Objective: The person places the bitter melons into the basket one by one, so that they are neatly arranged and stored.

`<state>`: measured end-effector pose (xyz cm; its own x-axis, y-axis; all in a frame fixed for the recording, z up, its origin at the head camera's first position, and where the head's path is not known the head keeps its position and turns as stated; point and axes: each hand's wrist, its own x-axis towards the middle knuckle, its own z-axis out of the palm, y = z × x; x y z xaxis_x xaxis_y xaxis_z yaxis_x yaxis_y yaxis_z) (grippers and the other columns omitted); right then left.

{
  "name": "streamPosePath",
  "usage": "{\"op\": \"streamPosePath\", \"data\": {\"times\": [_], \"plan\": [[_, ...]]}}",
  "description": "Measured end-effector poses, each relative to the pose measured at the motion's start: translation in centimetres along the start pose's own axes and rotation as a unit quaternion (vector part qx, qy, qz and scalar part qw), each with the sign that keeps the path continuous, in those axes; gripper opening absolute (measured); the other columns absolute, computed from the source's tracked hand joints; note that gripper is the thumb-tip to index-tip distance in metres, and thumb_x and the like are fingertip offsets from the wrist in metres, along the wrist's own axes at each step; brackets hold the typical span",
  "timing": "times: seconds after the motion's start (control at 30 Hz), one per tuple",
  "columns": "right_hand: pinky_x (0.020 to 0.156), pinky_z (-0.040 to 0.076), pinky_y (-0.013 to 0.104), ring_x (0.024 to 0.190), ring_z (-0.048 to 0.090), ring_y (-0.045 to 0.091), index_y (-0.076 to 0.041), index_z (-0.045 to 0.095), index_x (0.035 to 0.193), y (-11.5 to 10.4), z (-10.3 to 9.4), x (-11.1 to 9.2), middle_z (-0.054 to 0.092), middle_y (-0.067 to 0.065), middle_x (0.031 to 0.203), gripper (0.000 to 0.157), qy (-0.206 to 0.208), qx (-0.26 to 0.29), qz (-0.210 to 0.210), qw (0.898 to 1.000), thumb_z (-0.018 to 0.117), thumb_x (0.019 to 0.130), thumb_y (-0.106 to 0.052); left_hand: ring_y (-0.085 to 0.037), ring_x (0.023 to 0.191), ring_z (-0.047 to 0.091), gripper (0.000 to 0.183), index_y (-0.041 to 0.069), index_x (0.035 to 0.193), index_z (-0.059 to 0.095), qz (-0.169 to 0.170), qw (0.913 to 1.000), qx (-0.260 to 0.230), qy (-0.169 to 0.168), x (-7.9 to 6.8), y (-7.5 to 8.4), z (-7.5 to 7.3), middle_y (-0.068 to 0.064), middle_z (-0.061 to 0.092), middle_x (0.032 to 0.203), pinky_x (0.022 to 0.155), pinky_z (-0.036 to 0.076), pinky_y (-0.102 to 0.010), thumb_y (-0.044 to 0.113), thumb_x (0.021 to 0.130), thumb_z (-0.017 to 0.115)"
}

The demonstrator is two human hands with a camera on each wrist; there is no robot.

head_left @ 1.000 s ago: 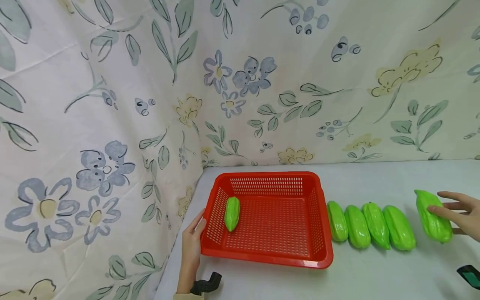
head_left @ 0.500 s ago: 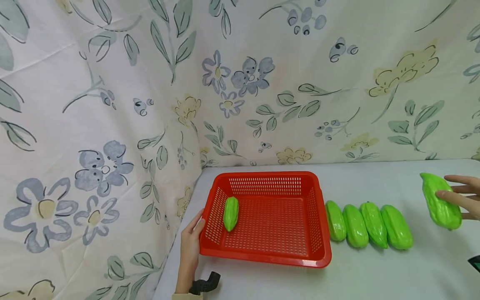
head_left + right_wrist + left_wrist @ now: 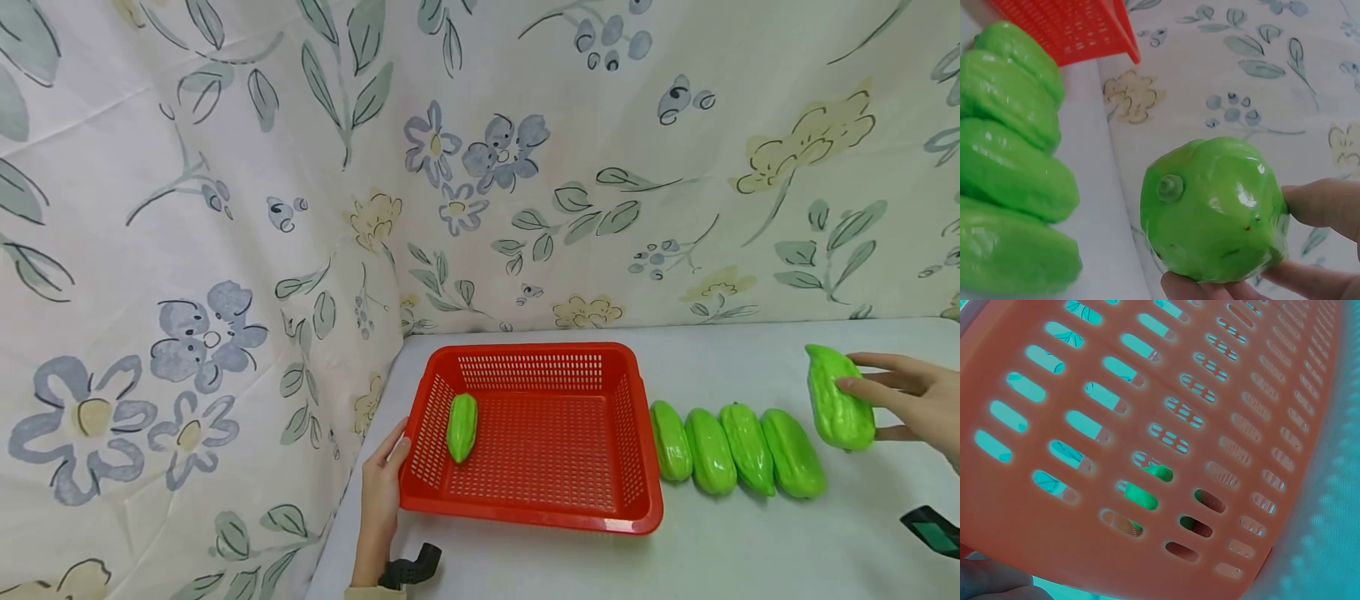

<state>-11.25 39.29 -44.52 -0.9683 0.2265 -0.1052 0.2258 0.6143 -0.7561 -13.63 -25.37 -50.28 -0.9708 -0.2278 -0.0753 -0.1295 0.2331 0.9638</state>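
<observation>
A glossy green ribbed vegetable with a pointed tip [image 3: 840, 400] is pinched in my right hand [image 3: 911, 400], raised over the right of the table. The right wrist view shows the blunt, stemmed end of this vegetable [image 3: 1216, 212], with the thumb on one side and fingers beneath. My left hand [image 3: 380, 492] holds the left side of a red perforated plastic basket [image 3: 540, 518]. One similar green vegetable [image 3: 462, 427] lies inside the basket at its left. The left wrist view looks through the slotted basket wall [image 3: 1147, 394]; only part of the left fingers [image 3: 994, 581] shows.
Several more green vegetables [image 3: 712, 454] lie in a row on the white table [image 3: 750, 550], just right of the basket. A flowered cloth [image 3: 525, 208] hangs behind and along the left side. Black wrist gear shows on both arms.
My right hand lifted the green vegetable and drew it to the right, then brought it back left towards the row. The left hand and basket have stayed in place.
</observation>
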Motion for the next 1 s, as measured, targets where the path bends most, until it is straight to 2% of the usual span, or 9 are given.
{"op": "streamPosePath", "data": {"times": [0.03,0.13,0.2,0.27,0.43,0.57,0.73,0.83,1.0], "plan": [[0.061,0.063,0.04,0.107,0.047,0.067,0.017,0.017,0.156,-0.3,0.1,0.0,0.032,0.053,0.137,0.074,-0.006,0.006,0.0,1.0,0.048,0.111,-0.034,-0.023,0.143,0.05,0.046,0.026,0.154,0.054,0.0,1.0,-0.001,0.0,0.0,0.0,0.0,-0.001,0.053,0.158,0.093,0.056,-0.018,0.038,0.109,0.05],[0.064,0.063,0.035,0.094,0.063,0.029,0.013,0.017,0.159,-1.2,0.6,0.0,0.033,0.049,0.142,0.079,-0.027,0.015,0.001,1.0,0.05,0.11,-0.04,-0.025,0.141,0.051,0.046,0.025,0.154,0.053,0.0,1.0,0.0,0.001,0.0,0.0,0.1,-0.002,0.053,0.158,0.093,0.057,-0.02,0.037,0.109,0.05],[0.064,0.063,0.032,0.086,0.059,0.001,0.011,0.019,0.16,-2.0,1.2,0.0,0.034,0.047,0.145,0.081,-0.036,0.027,-0.008,0.999,0.052,0.109,-0.042,-0.024,0.14,0.052,0.046,0.025,0.154,0.053,-0.001,1.0,-0.001,0.002,0.0,0.0,0.1,-0.002,0.053,0.158,0.092,0.057,-0.021,0.037,0.109,0.05],[0.066,0.062,0.028,0.081,0.047,-0.018,0.009,0.021,0.16,-2.8,1.9,0.0,0.034,0.042,0.147,0.081,-0.047,0.041,-0.019,0.998,0.052,0.108,-0.044,-0.025,0.139,0.052,0.047,0.024,0.155,0.053,-0.001,1.0,-0.001,0.003,0.0,0.0,0.1,-0.002,0.053,0.158,0.092,0.058,-0.022,0.038,0.109,0.05],[0.073,0.062,0.027,0.089,0.051,-0.019,0.006,0.024,0.161,-5.3,3.8,0.2,0.033,0.035,0.154,0.077,-0.095,0.089,-0.039,0.991,0.051,0.109,-0.043,-0.024,0.139,0.053,0.047,0.025,0.154,0.053,-0.004,1.0,-0.005,0.001,0.1,0.0,0.1,-0.002,0.053,0.158,0.092,0.058,-0.021,0.039,0.109,0.05],[0.078,0.063,0.032,0.096,0.054,-0.014,0.003,0.023,0.162,-7.6,5.7,0.2,0.033,0.034,0.157,0.077,-0.132,0.111,-0.046,0.984,0.05,0.109,-0.045,-0.022,0.14,0.052,0.046,0.026,0.154,0.053,-0.004,1.0,-0.008,-0.002,0.1,-0.1,0.1,-0.001,0.053,0.157,0.093,0.057,-0.021,0.039,0.11,0.05],[0.084,0.064,0.044,0.114,0.061,0.016,-0.003,0.027,0.164,-10.4,8.2,-0.1,0.042,0.033,0.154,0.075,-0.155,0.128,-0.06,0.978,0.052,0.108,-0.047,-0.024,0.141,0.052,0.047,0.024,0.155,0.053,-0.005,0.9999,-0.009,-0.003,0.0,0.0,0.1,-0.001,0.053,0.158,0.095,0.058,-0.024,0.038,0.109,0.05],[0.086,0.064,0.047,0.124,0.058,0.036,-0.005,0.027,0.164,-11.9,9.6,-0.1,0.044,0.032,0.154,0.074,-0.169,0.147,-0.069,0.972,0.053,0.108,-0.045,-0.025,0.141,0.052,0.048,0.024,0.155,0.052,-0.006,1.0,-0.006,-0.002,0.0,0.1,0.1,-0.002,0.053,0.158,0.095,0.058,-0.026,0.038,0.109,0.05],[0.085,0.064,0.048,0.125,0.061,0.038,-0.005,0.027,0.164,-14.2,11.6,0.2,0.047,0.031,0.153,0.074,-0.195,0.185,-0.074,0.96,0.056,0.107,-0.041,-0.024,0.142,0.051,0.047,0.024,0.155,0.053,-0.007,1.0,-0.005,-0.001,0.1,0.1,0.1,-0.002,0.053,0.158,0.095,0.057,-0.024,0.038,0.109,0.05]]}}
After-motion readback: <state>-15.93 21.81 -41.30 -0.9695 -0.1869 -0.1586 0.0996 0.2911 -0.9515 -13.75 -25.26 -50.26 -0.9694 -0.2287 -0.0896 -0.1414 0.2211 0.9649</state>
